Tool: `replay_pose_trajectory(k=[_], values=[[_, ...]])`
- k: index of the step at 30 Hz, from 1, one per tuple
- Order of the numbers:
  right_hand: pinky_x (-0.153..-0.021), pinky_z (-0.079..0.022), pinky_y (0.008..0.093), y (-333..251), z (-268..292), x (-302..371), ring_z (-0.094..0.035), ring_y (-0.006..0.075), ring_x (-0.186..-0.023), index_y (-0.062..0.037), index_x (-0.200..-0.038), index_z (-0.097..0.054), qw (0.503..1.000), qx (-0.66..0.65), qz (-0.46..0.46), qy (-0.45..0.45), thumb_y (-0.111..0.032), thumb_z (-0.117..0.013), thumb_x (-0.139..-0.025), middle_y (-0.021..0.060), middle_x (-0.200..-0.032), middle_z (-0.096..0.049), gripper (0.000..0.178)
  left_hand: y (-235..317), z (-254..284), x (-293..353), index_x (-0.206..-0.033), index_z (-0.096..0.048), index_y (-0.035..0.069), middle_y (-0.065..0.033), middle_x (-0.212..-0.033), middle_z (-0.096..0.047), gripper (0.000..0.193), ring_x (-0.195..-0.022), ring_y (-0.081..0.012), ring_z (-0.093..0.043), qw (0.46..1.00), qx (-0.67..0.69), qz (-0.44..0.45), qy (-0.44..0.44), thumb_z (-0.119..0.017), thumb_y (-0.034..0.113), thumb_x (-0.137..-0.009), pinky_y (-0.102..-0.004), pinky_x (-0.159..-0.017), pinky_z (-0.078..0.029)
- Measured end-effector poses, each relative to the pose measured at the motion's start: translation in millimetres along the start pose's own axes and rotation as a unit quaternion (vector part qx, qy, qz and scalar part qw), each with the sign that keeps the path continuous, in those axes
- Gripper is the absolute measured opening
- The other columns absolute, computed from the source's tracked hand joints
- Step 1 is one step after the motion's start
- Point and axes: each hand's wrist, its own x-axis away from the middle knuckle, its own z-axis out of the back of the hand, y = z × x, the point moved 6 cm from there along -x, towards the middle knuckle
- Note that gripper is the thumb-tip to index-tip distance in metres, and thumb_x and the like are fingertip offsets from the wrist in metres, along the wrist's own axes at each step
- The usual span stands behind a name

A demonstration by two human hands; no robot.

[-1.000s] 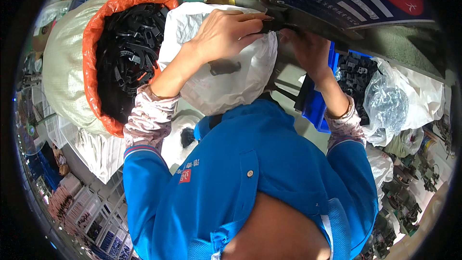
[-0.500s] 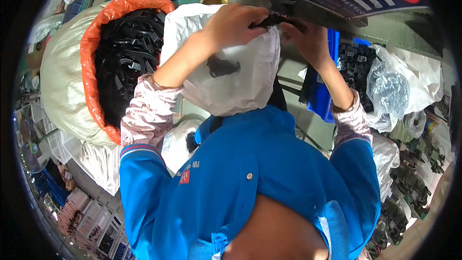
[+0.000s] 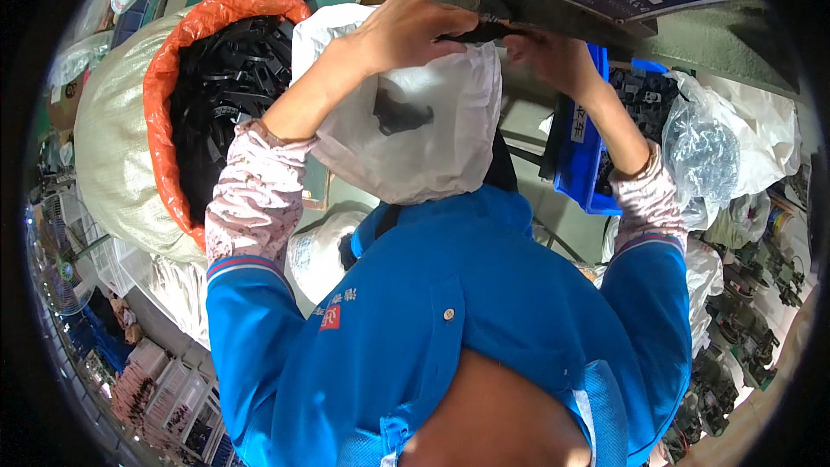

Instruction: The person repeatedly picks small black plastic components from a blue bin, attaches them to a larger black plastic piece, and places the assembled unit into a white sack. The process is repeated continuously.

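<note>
Between the person's two hands, up by the far rim of the white bag (image 3: 415, 169), is a thin black part (image 3: 484, 32). The left hand (image 3: 413, 33) pinches one end with its thumb and fingers. The right hand (image 3: 558, 60) has its fingertips at the other end, but they are blurry, so it is hard to tell if they grip it. The hands are apart, with the part making a little bridge across the gap. A dark shape (image 3: 402, 112) shows in the bag. To the left, a big sack with an orange rim (image 3: 158, 112) holds lots of black pieces (image 3: 229, 78).

One second ago, less of the part could be seen. Now the right forearm sits farther right, more of the blue bin (image 3: 575, 164) shows, and the dark shape looks taller and clearer.
</note>
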Motion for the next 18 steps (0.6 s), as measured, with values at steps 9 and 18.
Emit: replay_pose_trajectory(k=[9, 18], values=[[-0.055, -0.049, 0.0227, -3.7, -8.1, 11.7, -0.059, 0.0098, -0.061, 0.0062, -0.100, -0.065, 0.993, 0.062, 0.071, 0.075, -0.001, -0.065, -0.083, 0.0056, -0.071, -0.063, 0.018, 7.6, -17.0, 13.4, -0.116, -0.061, 0.016, -0.0117, -0.081, -0.061, 0.042, -0.065, -0.0310, -0.058, 0.985, 0.019, 0.172, 0.007, -0.072, 0.022, -0.076, -0.0372, -0.059, -0.047], [-0.060, -0.052, 0.0233, -1.8, -8.7, 9.6, -0.062, 0.0111, -0.068, 0.0058, -0.105, -0.062, 0.996, -0.061, -0.027, 0.065, 0.000, -0.063, -0.085, 0.0088, -0.080, -0.066, 0.021, 13.7, -8.1, 20.1, -0.113, -0.060, 0.009, -0.0106, -0.075, -0.058, 0.036, -0.062, -0.0288, -0.057, 0.985, 0.091, 0.123, 0.078, -0.069, 0.020, -0.080, -0.0341, -0.056, -0.046]])
